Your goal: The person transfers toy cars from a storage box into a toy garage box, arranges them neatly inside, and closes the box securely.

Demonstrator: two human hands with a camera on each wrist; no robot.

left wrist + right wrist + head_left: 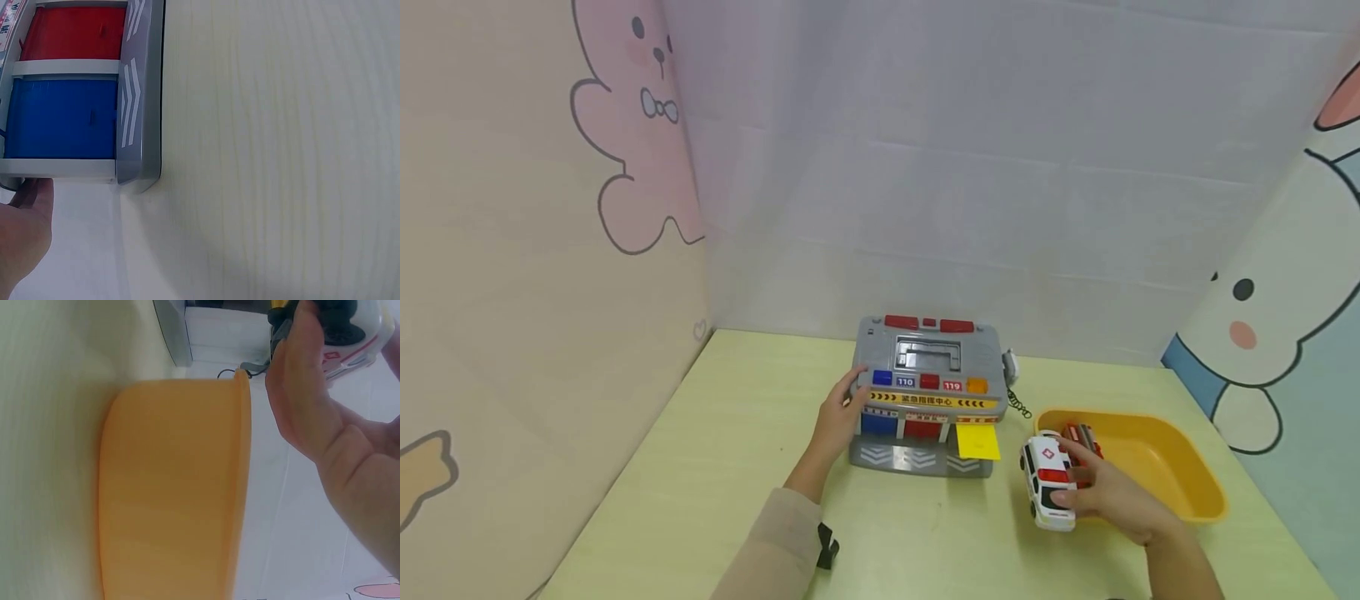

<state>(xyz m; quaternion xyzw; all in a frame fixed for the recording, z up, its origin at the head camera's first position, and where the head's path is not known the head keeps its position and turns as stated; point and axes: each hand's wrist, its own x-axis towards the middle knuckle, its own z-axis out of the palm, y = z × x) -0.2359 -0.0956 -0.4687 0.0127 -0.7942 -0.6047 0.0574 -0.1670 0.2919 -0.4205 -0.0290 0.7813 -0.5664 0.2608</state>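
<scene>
My right hand (pixel 1108 496) grips a white toy ambulance (pixel 1047 471) by its side, raised over the near left edge of the yellow tub (pixel 1206 492). In the right wrist view, the ambulance's dark wheels and underside (pixel 340 322) show beside the fingers. A grey toy emergency station (pixel 880 333) stands left of the tub. Its front has a blue door (pixel 62 119), a red door (pixel 75 34) and a yellow door (pixel 977 442) swung up and outward. My left hand (pixel 837 417) rests against the station's left end, fingers extended on its upper corner.
A red toy vehicle (pixel 1086 437) lies in the tub, partly hidden by the ambulance and right hand. A small white handset (pixel 1011 365) on a coiled cord hangs at the station's right side. Curtained walls bound the table (pixel 700 467) at the back and sides.
</scene>
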